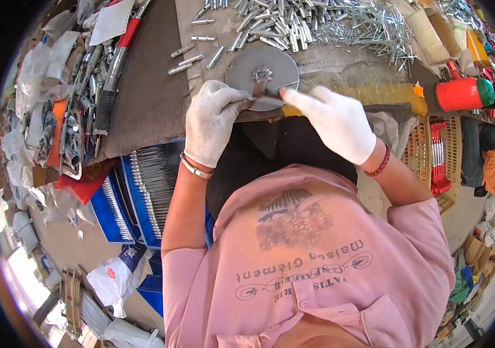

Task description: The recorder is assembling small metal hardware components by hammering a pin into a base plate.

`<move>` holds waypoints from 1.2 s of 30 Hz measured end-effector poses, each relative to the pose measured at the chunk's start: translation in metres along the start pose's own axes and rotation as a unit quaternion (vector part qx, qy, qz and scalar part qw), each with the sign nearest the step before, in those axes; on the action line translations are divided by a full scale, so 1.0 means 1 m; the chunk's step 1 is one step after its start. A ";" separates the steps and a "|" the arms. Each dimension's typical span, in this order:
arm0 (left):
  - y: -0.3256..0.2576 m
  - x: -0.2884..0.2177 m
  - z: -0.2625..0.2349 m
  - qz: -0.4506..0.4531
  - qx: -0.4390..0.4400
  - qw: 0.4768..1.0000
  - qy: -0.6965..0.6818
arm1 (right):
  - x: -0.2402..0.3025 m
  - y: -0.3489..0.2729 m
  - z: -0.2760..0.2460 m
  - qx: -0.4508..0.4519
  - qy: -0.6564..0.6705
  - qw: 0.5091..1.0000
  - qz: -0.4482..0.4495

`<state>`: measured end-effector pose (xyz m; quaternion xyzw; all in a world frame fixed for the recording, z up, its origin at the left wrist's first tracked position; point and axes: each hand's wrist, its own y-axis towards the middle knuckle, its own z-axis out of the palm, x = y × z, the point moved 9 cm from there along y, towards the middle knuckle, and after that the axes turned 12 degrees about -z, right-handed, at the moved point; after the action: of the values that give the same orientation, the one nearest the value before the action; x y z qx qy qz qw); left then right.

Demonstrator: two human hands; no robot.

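A round grey metal disc (239, 72) lies at the near edge of the work table, with a small metal ring-shaped piece (262, 73) at its middle. My left hand (210, 119), in a white glove, is closed at the disc's near left edge, its darkened fingertips pinched together. A short brown piece (259, 88) shows by these fingertips; whether they grip it I cannot tell. From the right, my gloved right hand (337, 124) reaches a finger to the disc's near right edge. Its other fingers are curled, and anything in its pinch is too small to make out.
Beyond the disc lie piles of metal sleeves (276, 26) and thin pins (369, 37). Tools and plastic bags crowd the left, near a red-and-black handled tool (117, 64). A red-green container (462, 94) lies right. Blue bins (149, 191) and a yellow basket (418, 148) stand lower.
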<state>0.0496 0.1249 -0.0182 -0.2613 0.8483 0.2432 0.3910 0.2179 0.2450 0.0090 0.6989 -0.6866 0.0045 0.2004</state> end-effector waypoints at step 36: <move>-0.041 0.005 0.003 -0.156 -0.062 0.985 -0.028 | 0.005 -0.005 0.072 0.123 0.500 0.811 0.277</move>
<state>0.0746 0.0948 -0.0320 -0.4071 0.7695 0.2385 0.4305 0.2033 0.2194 -0.0566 0.3988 -0.6499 0.4930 0.4190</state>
